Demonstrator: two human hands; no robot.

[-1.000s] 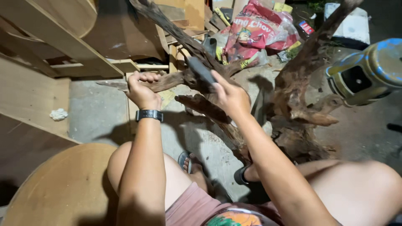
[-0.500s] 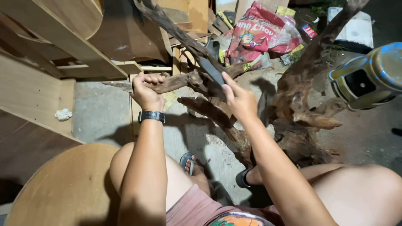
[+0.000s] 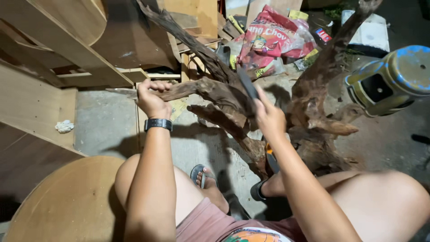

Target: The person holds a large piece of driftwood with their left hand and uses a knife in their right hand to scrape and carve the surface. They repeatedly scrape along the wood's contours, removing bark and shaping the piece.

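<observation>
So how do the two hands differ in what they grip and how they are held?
The left hand closes in a fist around a thin driftwood branch, while the right hand grips a dark flat tool laid against the wood. The left wrist wears a black watch; the right wrist is bare. The left hand sits out at the branch's end, the right near the trunk. Both are shut.

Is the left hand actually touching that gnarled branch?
Touching. The head view shows the left hand with its fingers curled around the thin end of the driftwood branch, no gap between them.
</observation>
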